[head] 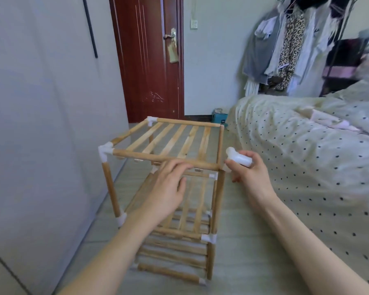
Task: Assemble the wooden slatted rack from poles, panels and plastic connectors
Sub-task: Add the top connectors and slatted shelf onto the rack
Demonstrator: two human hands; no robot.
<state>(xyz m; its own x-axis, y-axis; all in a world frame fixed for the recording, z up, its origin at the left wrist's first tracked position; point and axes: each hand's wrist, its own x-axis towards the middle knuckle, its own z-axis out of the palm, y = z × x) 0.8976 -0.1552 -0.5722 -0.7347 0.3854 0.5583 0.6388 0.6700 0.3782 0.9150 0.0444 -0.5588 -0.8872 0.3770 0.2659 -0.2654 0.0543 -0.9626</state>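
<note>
A home bedroom: a dotted-quilt bed (pixel 296 133) just right of the right hand (pixel 249 173), hanging clothes (pixel 285 50) and a red door (pixel 149 60) beyond.

One wooden rack (pixel 164 167), two hands (pixel 168 184), one loose plastic connector (pixel 239 157)

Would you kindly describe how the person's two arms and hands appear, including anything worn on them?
Both forearms are bare up to the frame's bottom edge; no sleeve shows. The left hand and the right hand wear no gloves, and no ring, watch or bracelet is visible on fingers or wrists. The fingernails look short and unpainted, though blur hides finer detail. No marks or bandages show.
</note>
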